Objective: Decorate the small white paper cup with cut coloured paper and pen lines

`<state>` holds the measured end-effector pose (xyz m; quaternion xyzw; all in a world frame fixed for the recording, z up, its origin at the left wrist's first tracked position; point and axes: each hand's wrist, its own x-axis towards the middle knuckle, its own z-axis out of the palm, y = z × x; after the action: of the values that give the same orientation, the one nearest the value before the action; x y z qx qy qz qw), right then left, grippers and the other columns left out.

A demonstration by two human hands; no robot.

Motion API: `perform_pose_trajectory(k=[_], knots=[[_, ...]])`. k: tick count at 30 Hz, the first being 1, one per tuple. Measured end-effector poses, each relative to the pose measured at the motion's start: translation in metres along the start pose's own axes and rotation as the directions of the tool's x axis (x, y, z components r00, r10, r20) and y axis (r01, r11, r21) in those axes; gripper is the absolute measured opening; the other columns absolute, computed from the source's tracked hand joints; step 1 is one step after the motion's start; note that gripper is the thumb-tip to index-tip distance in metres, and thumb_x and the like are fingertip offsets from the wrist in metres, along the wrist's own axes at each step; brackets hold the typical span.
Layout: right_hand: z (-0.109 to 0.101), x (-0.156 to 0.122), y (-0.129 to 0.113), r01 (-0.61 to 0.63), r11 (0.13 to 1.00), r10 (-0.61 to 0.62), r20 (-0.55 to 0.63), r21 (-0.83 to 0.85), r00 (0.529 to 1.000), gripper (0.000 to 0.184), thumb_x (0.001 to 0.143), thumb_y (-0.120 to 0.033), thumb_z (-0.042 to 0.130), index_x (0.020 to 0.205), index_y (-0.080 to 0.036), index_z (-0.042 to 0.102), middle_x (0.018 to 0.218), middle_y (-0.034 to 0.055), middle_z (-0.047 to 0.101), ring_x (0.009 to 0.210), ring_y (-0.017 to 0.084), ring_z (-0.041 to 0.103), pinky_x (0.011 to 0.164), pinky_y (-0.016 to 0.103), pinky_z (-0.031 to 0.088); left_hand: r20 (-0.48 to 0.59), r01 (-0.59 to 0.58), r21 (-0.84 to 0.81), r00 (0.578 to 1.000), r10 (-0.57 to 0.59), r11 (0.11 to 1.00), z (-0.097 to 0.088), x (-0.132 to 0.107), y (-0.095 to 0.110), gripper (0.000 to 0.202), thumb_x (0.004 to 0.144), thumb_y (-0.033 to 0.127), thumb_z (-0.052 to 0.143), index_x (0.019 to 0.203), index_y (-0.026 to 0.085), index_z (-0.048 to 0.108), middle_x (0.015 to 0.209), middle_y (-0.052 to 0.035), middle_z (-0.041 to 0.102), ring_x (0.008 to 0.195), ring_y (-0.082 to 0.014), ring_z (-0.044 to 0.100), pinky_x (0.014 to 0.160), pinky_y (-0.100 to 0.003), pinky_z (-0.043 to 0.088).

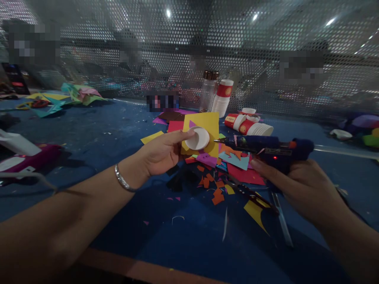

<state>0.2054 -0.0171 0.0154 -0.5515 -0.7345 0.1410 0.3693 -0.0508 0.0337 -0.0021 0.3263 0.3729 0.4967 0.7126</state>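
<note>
My left hand [164, 154], with a silver bracelet on its wrist, pinches a shallow white paper cup [201, 138] by its left rim. The thumb lies over the rim and the cup's opening faces me. Directly behind it is a yellow paper sheet [211, 121]; whether my fingers hold that too I cannot tell. My right hand [308, 185] is wrapped round a dark blue glue gun [266, 146], which shows a small red light. Its nozzle points left and is close to the cup's right rim. Below lie orange paper scraps [218, 195] and dark-handled scissors [251, 195].
Behind stand a clear bottle [207, 92] and a stack of paper cups [222, 98]. More red and white cups [248, 125] lie beside them. At left sits a magenta device [35, 159] with a cord. A perforated metal screen [177, 51] borders the blue table [118, 240].
</note>
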Motion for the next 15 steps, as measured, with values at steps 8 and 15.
perform_pose_trajectory(k=[8, 15], knots=[[0.0022, -0.0031, 0.0090, -0.018, 1.000, 0.018, 0.020, -0.018, 1.000, 0.048, 0.078, -0.061, 0.063, 0.048, -0.023, 0.068, 0.051, 0.0025, 0.065, 0.052, 0.021, 0.061, 0.049, 0.031, 0.049, -0.029, -0.027, 0.015, 0.999, 0.027, 1.000, -0.0004, -0.0008, -0.0038, 0.013, 0.096, 0.012, 0.067, 0.088, 0.011, 0.077, 0.088, -0.0056, 0.079, 0.078, -0.0122, 0.072, 0.072, -0.020, 0.056], [0.0081, -0.0015, 0.0061, -0.039, 0.999, 0.038, 0.045, 0.020, 0.998, 0.040, 0.077, -0.057, 0.065, 0.052, -0.026, 0.071, 0.064, 0.0035, 0.075, 0.059, 0.024, 0.070, 0.055, 0.034, 0.057, -0.037, 0.014, 0.013, 0.999, -0.014, 1.000, 0.0080, -0.0039, -0.0071, 0.017, 0.100, 0.013, 0.061, 0.094, 0.009, 0.076, 0.091, -0.0080, 0.079, 0.079, -0.0134, 0.073, 0.071, -0.022, 0.058]])
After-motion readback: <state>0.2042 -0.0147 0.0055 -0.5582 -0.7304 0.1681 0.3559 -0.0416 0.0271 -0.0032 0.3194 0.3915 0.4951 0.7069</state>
